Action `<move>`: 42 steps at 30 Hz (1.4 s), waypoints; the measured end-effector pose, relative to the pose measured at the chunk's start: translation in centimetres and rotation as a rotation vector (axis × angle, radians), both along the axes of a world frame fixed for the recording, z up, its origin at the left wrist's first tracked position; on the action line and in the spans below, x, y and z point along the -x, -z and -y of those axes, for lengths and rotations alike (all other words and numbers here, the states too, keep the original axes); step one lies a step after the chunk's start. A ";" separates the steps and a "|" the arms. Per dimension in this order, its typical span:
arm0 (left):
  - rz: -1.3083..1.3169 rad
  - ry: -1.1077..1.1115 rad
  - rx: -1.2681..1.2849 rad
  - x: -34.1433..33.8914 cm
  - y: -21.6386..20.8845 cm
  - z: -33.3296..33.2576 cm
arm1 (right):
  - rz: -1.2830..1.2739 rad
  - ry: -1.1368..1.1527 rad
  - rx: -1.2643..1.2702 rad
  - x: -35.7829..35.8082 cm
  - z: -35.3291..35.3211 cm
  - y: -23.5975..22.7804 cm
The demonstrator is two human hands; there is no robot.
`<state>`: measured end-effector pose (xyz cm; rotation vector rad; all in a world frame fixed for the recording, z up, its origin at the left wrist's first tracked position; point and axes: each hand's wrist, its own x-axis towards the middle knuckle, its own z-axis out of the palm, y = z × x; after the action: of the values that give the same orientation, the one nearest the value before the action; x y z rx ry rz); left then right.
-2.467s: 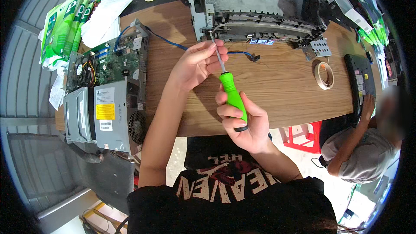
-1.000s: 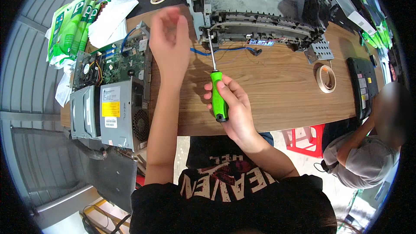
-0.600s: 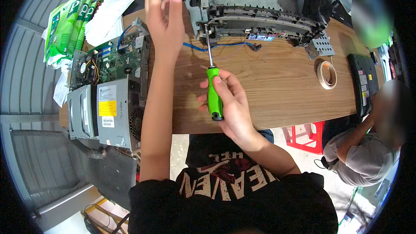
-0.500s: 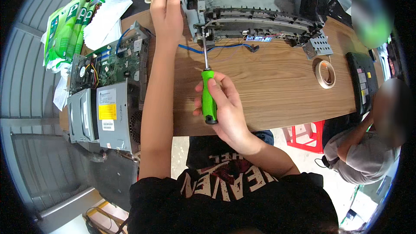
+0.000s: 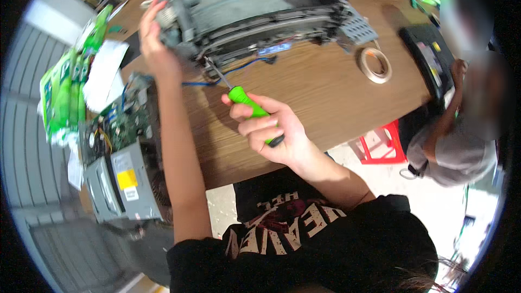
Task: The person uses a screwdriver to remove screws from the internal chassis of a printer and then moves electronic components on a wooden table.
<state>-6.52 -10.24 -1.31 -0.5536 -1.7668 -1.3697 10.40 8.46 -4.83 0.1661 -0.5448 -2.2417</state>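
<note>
A green-handled screwdriver is in my right hand, with my fingers curled around its handle. Its metal shaft slants up and to the left, the tip at the lower left corner of a dark, partly stripped printer mechanism. Whether the tip sits on a screw is too blurred to tell. My left hand lies with outstretched fingers along the mechanism's left end, beside its white gears. A blue cable runs on the table below the mechanism, passing near the screwdriver shaft.
An opened computer chassis with a green board stands left of my forearm. Green plastic packages and white paper lie behind it. Right on the wooden table are a tape roll and a black laptop. Another person sits at right.
The view has shifted and turned. The screwdriver has gone from nearly upright in the picture to a slant, and my right fingers now wrap over its handle. My left hand stays at the mechanism's left end.
</note>
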 end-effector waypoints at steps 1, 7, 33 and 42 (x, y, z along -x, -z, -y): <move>0.047 0.022 -0.017 -0.2 -0.2 0.0 | -0.095 -0.006 -0.131 -0.1 -1.1 0.1; -0.061 -0.191 0.114 -0.6 0.3 1.3 | -0.844 0.659 -1.923 -4.9 -12.8 -1.1; -0.279 -0.268 0.496 -9.8 4.6 -9.8 | -0.887 0.212 -3.231 3.4 -30.3 0.6; -0.144 -0.112 0.538 -11.5 4.9 -11.3 | -0.756 0.464 -3.146 2.3 -29.5 -0.4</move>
<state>4.99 1.08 -6.26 -0.8016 -2.0126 -0.7476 8.13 37.93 -4.44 -0.4191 -2.7056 0.6348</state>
